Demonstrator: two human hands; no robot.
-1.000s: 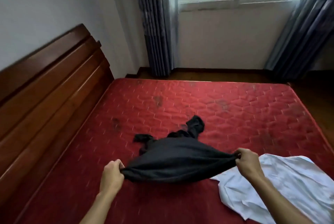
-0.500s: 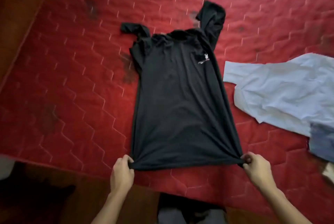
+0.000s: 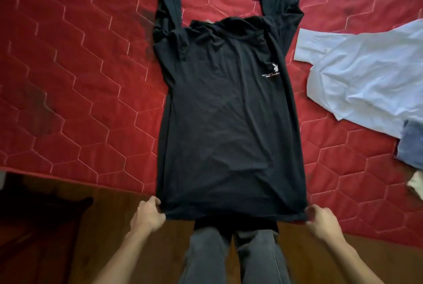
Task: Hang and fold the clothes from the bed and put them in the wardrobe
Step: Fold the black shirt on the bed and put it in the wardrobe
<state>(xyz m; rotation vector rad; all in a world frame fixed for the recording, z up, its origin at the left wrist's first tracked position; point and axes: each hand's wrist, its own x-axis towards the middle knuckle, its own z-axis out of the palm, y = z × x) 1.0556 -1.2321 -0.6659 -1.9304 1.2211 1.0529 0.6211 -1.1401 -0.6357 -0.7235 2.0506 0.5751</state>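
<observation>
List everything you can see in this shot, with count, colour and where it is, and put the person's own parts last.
black long-sleeved shirt: one, black with a small white chest logo, spread flat down the middle of the mattress, sleeves pointing away, hem at the near edge
light blue shirt: one, pale blue, crumpled on the mattress at right
blue garment: one, darker blue, at the right edge, partly cut off
white item: one, white, right edge, too little shown to identify
mattress: one, red, quilted
floor: dark wood, near side
legs: two, grey trousers, bottom centre
left hand: pinching the hem's left corner
right hand: pinching the hem's right corner
</observation>
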